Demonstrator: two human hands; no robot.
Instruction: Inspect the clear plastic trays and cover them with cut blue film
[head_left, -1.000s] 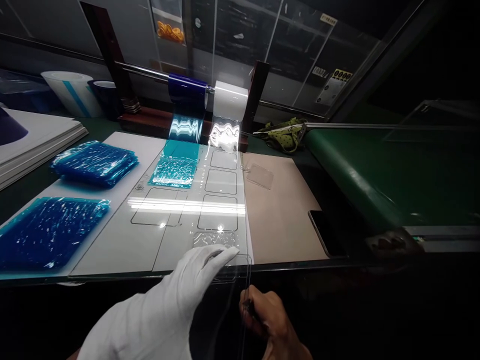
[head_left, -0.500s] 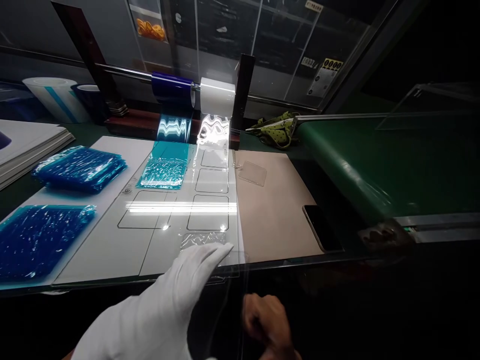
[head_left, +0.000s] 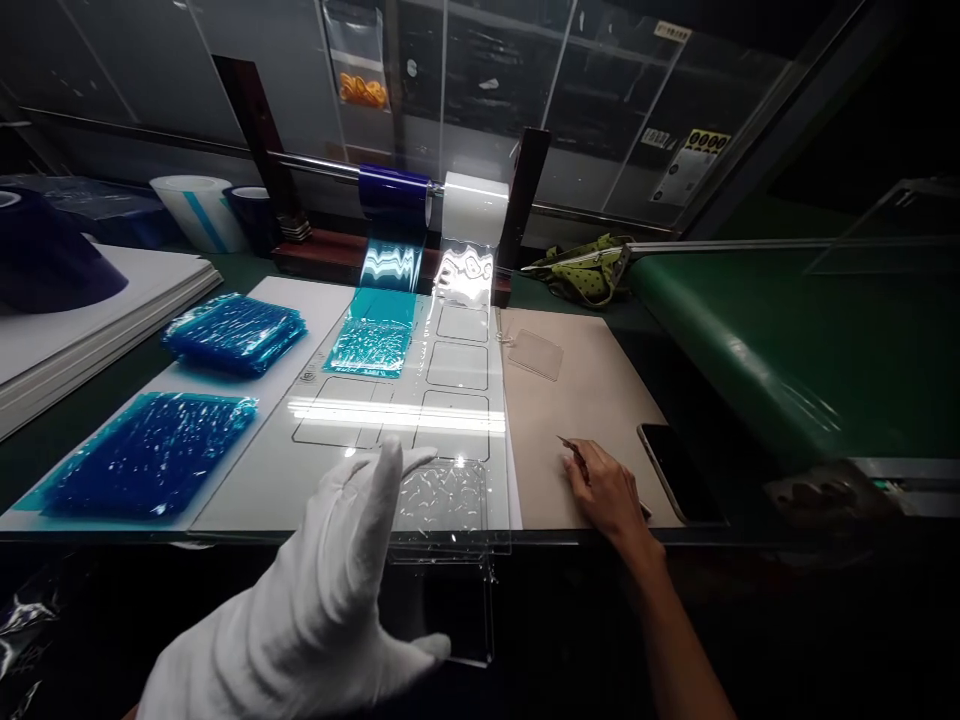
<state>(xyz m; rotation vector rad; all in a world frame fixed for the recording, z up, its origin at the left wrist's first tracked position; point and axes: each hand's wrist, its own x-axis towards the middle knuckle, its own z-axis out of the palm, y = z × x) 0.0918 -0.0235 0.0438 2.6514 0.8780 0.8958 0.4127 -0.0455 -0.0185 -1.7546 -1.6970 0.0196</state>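
Observation:
My left hand [head_left: 337,570], in a white glove, spans a clear rectangular panel [head_left: 469,610] at the table's front edge. Thumb and fingers are at its opposite edges, and the panel juts past the table edge. Wrinkled clear film [head_left: 442,495] lies behind or on it; which, I cannot tell. My right hand [head_left: 604,490], bare, is closed on a slim pointed tool [head_left: 566,442] over the beige sheet [head_left: 555,410]. The tool's tip points left and its other end shows below the palm; its exact kind is unclear. A clear tag-like piece [head_left: 535,354] lies farther back on that sheet.
Blue and clear film rolls [head_left: 475,205] hang on a rod, their strips running down onto a white board [head_left: 247,500] with outlined rectangles. Blue film-covered stacks [head_left: 154,455] lie left. A phone [head_left: 679,470] lies right, beside a green conveyor belt [head_left: 750,340].
My right hand has risen from below the table edge onto the beige sheet, the slim tool now showing in it. The clear panel shows more plainly in my left hand. The view has shifted left.

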